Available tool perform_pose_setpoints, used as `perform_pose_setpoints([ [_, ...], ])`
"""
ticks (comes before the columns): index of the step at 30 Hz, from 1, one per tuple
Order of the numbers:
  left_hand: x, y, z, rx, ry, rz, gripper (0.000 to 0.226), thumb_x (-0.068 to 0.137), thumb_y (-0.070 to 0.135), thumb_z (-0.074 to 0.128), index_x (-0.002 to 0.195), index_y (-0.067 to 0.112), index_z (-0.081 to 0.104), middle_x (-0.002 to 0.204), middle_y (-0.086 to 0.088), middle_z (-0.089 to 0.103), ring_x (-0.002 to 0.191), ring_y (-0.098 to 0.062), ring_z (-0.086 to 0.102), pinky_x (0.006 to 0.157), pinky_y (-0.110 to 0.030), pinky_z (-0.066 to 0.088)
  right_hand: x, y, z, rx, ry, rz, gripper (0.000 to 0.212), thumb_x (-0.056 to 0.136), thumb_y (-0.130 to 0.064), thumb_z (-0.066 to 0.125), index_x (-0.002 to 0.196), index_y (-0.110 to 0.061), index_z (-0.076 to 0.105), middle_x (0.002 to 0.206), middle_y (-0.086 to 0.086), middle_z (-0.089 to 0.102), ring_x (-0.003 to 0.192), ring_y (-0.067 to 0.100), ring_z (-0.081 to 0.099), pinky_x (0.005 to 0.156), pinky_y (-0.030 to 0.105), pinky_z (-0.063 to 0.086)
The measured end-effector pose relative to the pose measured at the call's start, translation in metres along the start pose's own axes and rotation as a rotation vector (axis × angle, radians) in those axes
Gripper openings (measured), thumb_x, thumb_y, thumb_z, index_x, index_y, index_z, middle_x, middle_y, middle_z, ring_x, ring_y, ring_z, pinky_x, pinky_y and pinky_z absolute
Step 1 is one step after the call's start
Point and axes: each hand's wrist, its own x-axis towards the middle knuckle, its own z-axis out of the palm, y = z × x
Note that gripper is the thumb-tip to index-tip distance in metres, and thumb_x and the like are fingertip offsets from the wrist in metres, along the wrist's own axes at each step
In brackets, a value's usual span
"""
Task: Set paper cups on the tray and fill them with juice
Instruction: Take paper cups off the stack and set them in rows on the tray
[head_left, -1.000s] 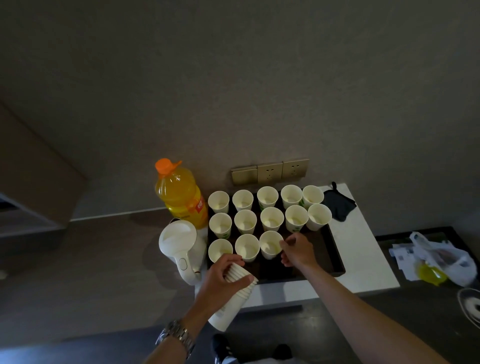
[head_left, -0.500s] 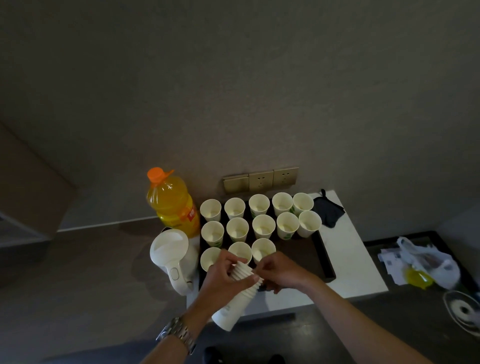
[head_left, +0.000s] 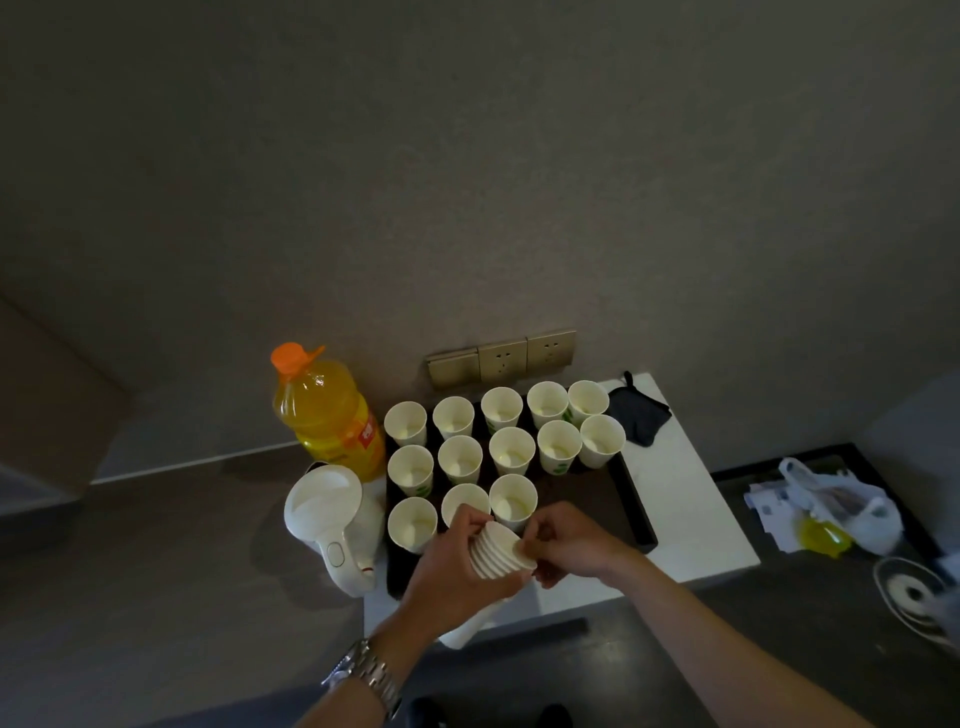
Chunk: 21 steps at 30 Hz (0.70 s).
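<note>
A dark tray (head_left: 631, 506) lies on a white counter (head_left: 691, 525). Several empty white paper cups (head_left: 511, 449) stand upright on it in three rows; the front row holds three and its right part is bare. My left hand (head_left: 457, 569) grips a nested stack of paper cups (head_left: 496, 551), held tilted just in front of the tray. My right hand (head_left: 569, 545) pinches the rim of the stack's top cup. A big bottle of orange juice (head_left: 324, 410) with an orange cap stands left of the tray.
A white electric kettle (head_left: 332, 522) stands beside the tray's left front corner. A black cloth (head_left: 639, 415) lies at the counter's back right. Wall sockets (head_left: 501, 358) are behind the tray. A plastic bag (head_left: 841, 506) and papers lie on a dark surface at right.
My right hand has left the cup it set in the front row and come back to the stack in my left hand, where it now pinches the top cup.
</note>
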Motion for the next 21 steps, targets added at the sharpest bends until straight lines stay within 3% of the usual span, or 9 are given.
perform_pose_setpoints([
  [5,0.002,0.006,0.007,-0.027,0.005,-0.02,0.071,0.059,0.067,0.087,0.11,0.038,0.047,0.103,0.013,0.066,0.096,0.002,0.065,0.079,-0.028,0.06,0.0,-0.001,-0.01,-0.179,0.023,-0.017,0.013,0.096,-0.019,0.066,0.092,-0.006,0.065,0.087,0.019,0.073,0.074,0.028,0.073,0.065,0.036,0.063],
  [10,-0.006,-0.002,0.006,0.015,-0.047,-0.059,0.061,0.062,0.063,0.086,0.104,0.038,0.05,0.1,0.015,0.065,0.092,0.006,0.062,0.075,-0.021,0.057,-0.004,0.003,-0.045,-0.124,0.18,-0.009,0.011,0.096,-0.024,0.066,0.092,-0.014,0.063,0.101,0.011,0.067,0.087,0.026,0.07,0.059,0.031,0.06],
  [16,-0.011,-0.011,0.003,-0.012,-0.03,-0.109,0.069,0.056,0.075,0.078,0.108,0.039,0.05,0.107,0.017,0.065,0.101,-0.003,0.063,0.088,-0.027,0.058,-0.002,0.016,-0.095,0.02,0.448,0.044,0.01,0.096,-0.017,0.066,0.09,-0.01,0.063,0.089,0.011,0.067,0.067,0.022,0.067,0.056,0.036,0.061],
  [21,-0.006,-0.009,0.004,-0.026,-0.048,-0.11,0.068,0.059,0.074,0.08,0.11,0.041,0.049,0.109,0.017,0.065,0.102,-0.003,0.063,0.087,-0.029,0.059,0.014,0.033,-0.098,0.027,0.696,0.111,0.011,0.093,-0.013,0.066,0.089,-0.003,0.063,0.078,0.017,0.07,0.058,0.027,0.069,0.058,0.047,0.063],
])
